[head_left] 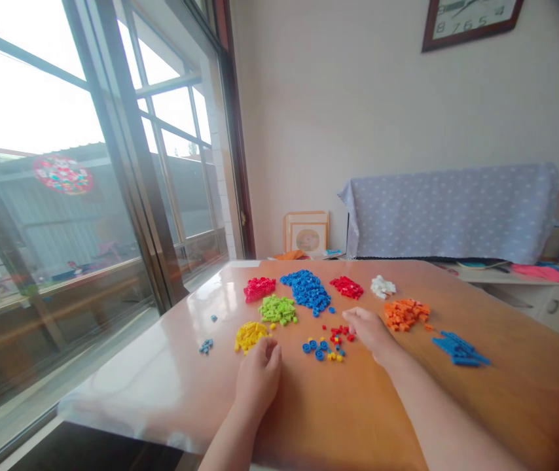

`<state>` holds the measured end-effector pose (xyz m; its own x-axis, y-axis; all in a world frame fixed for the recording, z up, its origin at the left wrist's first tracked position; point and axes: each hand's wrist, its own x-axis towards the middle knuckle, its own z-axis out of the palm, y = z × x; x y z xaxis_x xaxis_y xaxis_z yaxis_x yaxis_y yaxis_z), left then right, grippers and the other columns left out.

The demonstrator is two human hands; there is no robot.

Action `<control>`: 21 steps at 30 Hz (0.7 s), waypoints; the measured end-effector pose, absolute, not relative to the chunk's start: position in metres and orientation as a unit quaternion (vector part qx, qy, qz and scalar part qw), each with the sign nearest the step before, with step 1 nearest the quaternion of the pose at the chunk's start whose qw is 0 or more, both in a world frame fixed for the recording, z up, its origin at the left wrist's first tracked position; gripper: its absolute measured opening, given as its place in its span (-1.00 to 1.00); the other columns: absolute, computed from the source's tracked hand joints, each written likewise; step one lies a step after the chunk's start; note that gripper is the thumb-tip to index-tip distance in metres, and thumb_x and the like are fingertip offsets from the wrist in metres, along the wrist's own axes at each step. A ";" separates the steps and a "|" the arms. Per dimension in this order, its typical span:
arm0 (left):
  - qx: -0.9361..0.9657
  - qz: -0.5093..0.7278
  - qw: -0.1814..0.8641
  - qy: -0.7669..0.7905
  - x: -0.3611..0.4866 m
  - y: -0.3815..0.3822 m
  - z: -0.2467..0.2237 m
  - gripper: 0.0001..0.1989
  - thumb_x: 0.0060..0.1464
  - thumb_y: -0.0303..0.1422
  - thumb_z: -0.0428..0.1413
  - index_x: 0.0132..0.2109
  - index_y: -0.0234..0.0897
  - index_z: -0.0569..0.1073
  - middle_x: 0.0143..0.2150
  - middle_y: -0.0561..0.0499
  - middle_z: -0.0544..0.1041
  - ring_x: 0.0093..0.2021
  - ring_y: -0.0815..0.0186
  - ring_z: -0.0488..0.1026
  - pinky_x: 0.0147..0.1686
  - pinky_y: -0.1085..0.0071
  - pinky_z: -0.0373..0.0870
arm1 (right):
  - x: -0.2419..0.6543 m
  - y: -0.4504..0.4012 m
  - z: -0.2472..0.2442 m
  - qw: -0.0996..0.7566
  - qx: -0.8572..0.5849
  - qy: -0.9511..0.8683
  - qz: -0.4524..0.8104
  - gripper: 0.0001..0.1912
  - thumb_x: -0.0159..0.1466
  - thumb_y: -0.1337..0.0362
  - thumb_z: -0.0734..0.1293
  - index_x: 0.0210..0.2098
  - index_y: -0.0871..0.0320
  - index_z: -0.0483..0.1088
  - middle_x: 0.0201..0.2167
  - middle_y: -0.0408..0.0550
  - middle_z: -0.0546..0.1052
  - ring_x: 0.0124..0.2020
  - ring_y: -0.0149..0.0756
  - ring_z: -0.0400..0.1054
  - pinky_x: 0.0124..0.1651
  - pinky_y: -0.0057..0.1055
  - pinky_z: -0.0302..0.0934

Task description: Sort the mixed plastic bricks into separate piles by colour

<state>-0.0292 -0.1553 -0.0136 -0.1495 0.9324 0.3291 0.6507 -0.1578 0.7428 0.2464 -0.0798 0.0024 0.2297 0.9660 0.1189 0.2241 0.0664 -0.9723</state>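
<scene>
My left hand (260,366) rests on the table just in front of the yellow brick pile (251,336), its fingers curled; anything inside them is hidden. My right hand (365,327) reaches over the table beside small red pieces (342,331), its fingers pressed together, and what they hold is too small to tell. Between the hands lie round blue pieces (319,354) and a few small yellow ones (334,357). Behind them are a large blue pile (307,289), a lime green pile (278,310) and a dark red pile (347,287).
A pinkish red pile (258,288) stands back left, white pieces (383,286) back right. Orange bricks (406,314) and long blue pieces (460,348) lie right of my right hand. Small grey-blue pieces (205,346) are on the left of the table (328,412).
</scene>
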 end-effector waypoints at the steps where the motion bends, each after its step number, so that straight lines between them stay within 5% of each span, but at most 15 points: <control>1: 0.634 0.426 0.165 0.623 -0.029 -0.156 -0.013 -0.78 0.18 -0.18 0.01 -0.19 -0.18 0.47 -0.25 -0.02 0.56 -0.24 0.23 0.47 -0.30 0.41 0.27 | 0.248 -0.080 0.000 0.507 -0.580 -0.535 0.347 -0.68 0.14 0.02 0.29 -0.44 0.17 0.41 -0.65 -0.20 0.36 -0.59 -0.43 0.16 -0.50 -0.49 0.05; 12: 0.677 0.402 0.143 0.600 -0.023 -0.152 -0.013 -0.83 0.15 -0.25 0.05 -0.18 -0.16 0.49 -0.24 -0.03 0.55 -0.23 0.23 0.45 -0.28 0.40 0.25 | 0.264 -0.081 -0.008 0.273 -0.574 -0.701 0.323 -0.87 0.04 0.24 0.38 -0.46 0.19 0.46 -0.60 -0.18 0.45 -0.54 -0.43 0.21 -0.50 -0.52 -0.07; 21: 0.723 0.383 0.132 0.560 -0.001 -0.143 -0.003 -0.86 0.14 -0.34 0.04 -0.21 -0.19 0.48 -0.24 -0.03 0.54 -0.19 0.24 0.43 -0.21 0.39 0.26 | 0.261 -0.087 -0.006 0.218 -0.553 -0.729 0.340 -0.89 0.00 0.27 0.40 -0.47 0.18 0.45 -0.60 -0.20 0.45 -0.54 -0.43 0.24 -0.50 -0.52 -0.05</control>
<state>-0.0008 -0.1430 -0.0034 0.0803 0.9105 0.4056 0.7075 -0.3387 0.6203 0.2609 -0.0873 -0.0061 -0.2939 0.9540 -0.0586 0.6583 0.1576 -0.7361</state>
